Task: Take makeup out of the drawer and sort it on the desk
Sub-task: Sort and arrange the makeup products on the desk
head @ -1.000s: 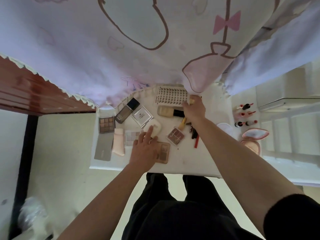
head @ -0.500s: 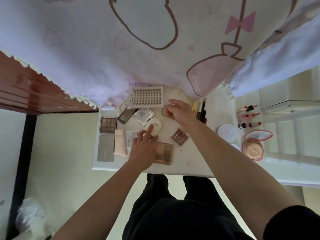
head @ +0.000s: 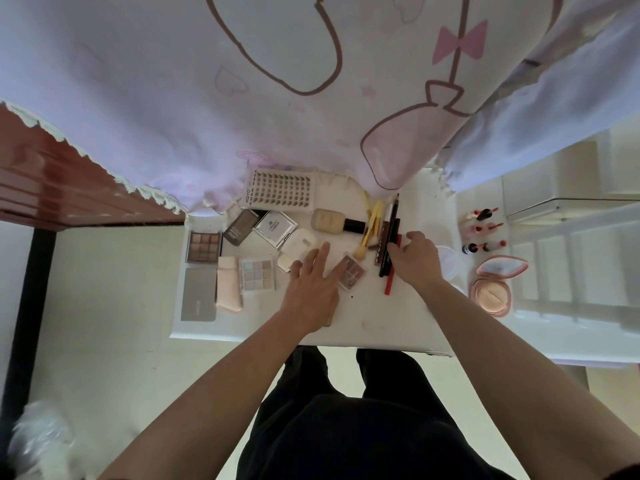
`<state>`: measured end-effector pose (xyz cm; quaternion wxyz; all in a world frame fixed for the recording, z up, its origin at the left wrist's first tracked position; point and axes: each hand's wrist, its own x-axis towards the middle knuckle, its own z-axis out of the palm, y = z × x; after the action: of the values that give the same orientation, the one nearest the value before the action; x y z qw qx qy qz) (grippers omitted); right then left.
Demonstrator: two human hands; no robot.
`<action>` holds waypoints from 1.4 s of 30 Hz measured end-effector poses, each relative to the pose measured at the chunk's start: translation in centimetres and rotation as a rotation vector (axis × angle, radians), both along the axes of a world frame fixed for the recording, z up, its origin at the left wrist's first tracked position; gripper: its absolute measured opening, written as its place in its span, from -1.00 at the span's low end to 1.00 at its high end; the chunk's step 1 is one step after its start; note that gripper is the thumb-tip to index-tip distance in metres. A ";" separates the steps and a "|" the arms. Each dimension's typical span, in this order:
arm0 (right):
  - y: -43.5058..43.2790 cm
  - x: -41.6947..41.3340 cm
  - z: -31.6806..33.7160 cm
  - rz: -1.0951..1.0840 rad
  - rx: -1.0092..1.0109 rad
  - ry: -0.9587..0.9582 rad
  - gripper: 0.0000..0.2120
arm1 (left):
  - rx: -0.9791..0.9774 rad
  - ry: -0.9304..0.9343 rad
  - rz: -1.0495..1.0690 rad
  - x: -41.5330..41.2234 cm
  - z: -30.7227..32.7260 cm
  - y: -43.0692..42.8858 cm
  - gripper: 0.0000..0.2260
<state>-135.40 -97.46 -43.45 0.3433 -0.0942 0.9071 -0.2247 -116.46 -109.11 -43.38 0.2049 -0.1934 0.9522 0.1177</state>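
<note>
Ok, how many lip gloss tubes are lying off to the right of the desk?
3, in a column: farthest tube, middle tube, nearest tube, just beyond the pink powder compact. None looks hidden.

Desk (head: 381,327): lash tray (head: 282,190) at far edge, centre. Bottle (head: 334,221) lying just before tray's right end; brushes (head: 367,232), then pencils (head: 389,244), right of bottle. Left edge: first palette (head: 203,246) behind flat case (head: 198,295), case at near-left corner. Tube (head: 228,284), then second palette (head: 258,274), right of case. Third palette (head: 350,271) mid-desk, before bottle. Compact (head: 490,294) beyond right edge.
</note>
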 end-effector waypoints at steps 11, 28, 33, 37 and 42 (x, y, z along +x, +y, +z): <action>-3.4 0.6 -1.5 0.018 -0.037 -0.066 -0.66 | -0.008 -0.074 -0.003 2.0 -0.9 -0.4 -0.48; -2.0 0.1 3.4 -0.099 -0.302 -0.049 -0.73 | 0.083 -0.195 -0.037 1.2 0.1 -1.8 -0.49; -2.0 0.4 6.5 -0.187 -0.436 0.005 -0.81 | 0.143 -0.140 0.015 1.0 2.5 -2.7 -0.57; -1.8 0.8 7.6 -0.301 -0.571 -0.054 -0.85 | 0.242 0.036 0.250 1.5 3.5 -3.5 -0.56; -1.6 2.2 7.8 -0.478 -0.691 -0.199 -0.92 | 0.326 0.147 0.460 2.4 3.5 -4.3 -0.60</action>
<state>-133.17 -99.07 -35.66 0.3156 0.0314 0.7372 -0.5966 -114.04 -113.44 -39.90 0.1318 -0.3595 0.8643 0.3262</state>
